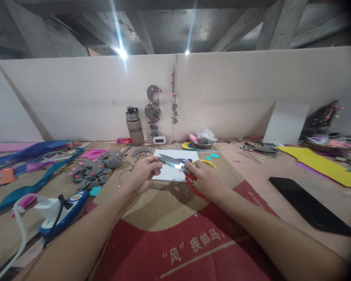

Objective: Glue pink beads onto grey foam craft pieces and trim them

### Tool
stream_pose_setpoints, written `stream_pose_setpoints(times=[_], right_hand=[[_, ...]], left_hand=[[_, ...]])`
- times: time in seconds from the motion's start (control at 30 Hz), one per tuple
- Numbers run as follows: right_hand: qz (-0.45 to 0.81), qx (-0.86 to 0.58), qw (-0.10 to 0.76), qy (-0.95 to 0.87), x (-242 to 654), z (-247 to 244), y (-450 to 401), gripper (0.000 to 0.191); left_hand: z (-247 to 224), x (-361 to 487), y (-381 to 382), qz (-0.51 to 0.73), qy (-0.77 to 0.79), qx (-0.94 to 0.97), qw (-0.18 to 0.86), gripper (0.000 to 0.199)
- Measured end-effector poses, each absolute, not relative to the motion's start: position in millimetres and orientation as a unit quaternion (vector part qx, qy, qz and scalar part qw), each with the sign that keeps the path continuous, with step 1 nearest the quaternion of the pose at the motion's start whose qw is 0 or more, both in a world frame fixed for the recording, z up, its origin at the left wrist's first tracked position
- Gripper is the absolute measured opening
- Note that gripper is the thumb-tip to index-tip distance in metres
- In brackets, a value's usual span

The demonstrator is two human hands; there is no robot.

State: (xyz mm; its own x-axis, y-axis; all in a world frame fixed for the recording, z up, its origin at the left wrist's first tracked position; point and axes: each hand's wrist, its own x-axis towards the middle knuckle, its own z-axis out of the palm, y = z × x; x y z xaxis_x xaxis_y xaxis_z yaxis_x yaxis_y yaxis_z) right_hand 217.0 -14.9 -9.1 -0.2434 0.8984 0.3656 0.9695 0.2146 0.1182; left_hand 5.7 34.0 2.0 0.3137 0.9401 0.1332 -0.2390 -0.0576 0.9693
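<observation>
My right hand [203, 177] is closed around a pair of scissors [173, 162] with red and yellow handles. Their metal blades point left, toward the fingertips of my left hand [146, 171]. The fingers of my left hand are pinched together beside the blade tips; whatever lies between them is too small to make out. Beneath both hands is a white sheet [175, 175] on a brown and red cardboard [152, 210].
Grey felt pieces [93, 171] and a power strip [66, 210] lie left. A bottle [134, 127], a small clock [159, 140] and a filled bowl [203, 138] stand at the back. A black phone [310, 205] and yellow felt [324, 166] lie right.
</observation>
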Motion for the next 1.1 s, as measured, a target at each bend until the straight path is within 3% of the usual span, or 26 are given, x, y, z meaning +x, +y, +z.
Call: stream_pose_setpoints(times=[0.4,0.67,1.1], right_hand=[[-0.119,-0.601,0.117,-0.782,215,-16,-15,0.044],[-0.094,-0.619,0.208,-0.752,216,-20,-10,0.035],[-0.169,-0.591,0.137,-0.777,219,-22,-10,0.041]], left_hand=[[-3,6,38,0.485,0.348,0.559,0.575,0.009],[-1,6,39,0.498,0.348,0.502,0.615,0.015],[-3,3,43,0.504,0.321,0.49,0.635,0.017]])
